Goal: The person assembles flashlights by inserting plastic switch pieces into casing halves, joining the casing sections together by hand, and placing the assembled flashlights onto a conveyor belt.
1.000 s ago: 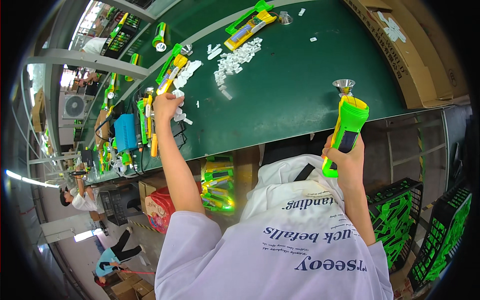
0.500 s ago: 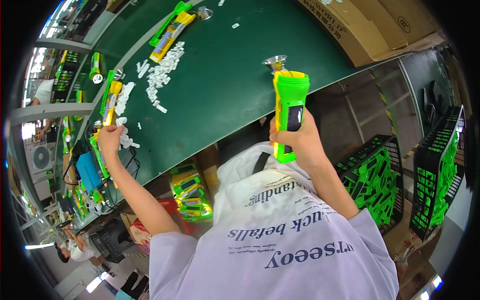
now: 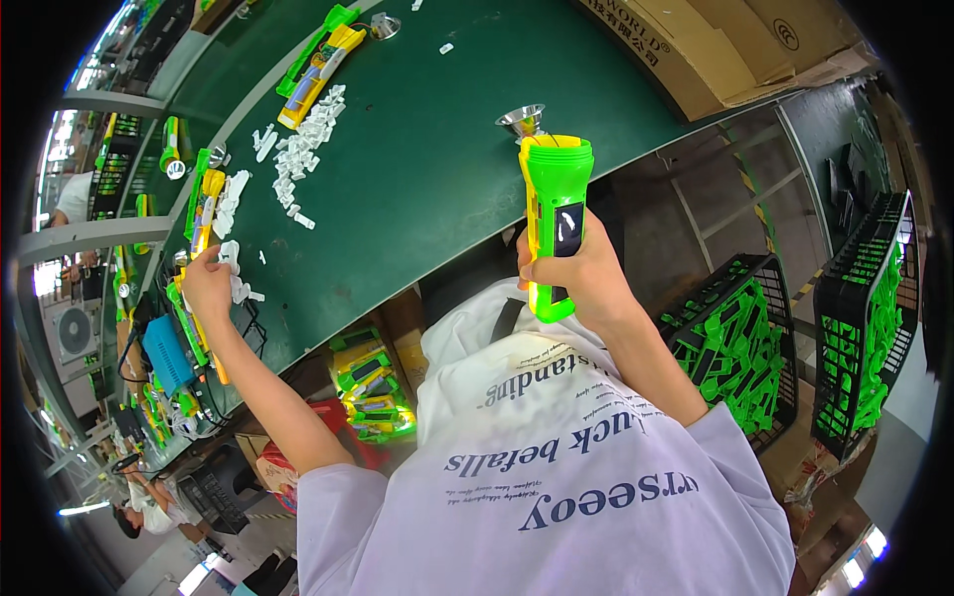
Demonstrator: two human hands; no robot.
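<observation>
My right hand (image 3: 586,266) grips a green-and-yellow flashlight (image 3: 559,184) upright, fingers wrapped round its lower body. A dark panel shows on its side. From its open top a silver reflector cup (image 3: 522,121) sticks out to the left, seemingly on thin wires. At the table's left side, my left hand (image 3: 207,288) has its fingers drawn together by the lower end of another open flashlight (image 3: 206,209), beside small white pieces (image 3: 229,256). What those fingers hold, if anything, is hidden.
More white pieces (image 3: 306,149) lie heaped on the green table (image 3: 417,149). An open flashlight (image 3: 320,74) with its reflector lies behind them. A cardboard box (image 3: 686,60) stands far right. Black crates (image 3: 740,343) of green parts sit at right; a blue device (image 3: 167,355) stands left.
The whole view has shifted slightly, moving the table things leftward. My right hand still holds the flashlight upright. My left hand stays by the other flashlight's lower end, its fingers slightly more curled.
</observation>
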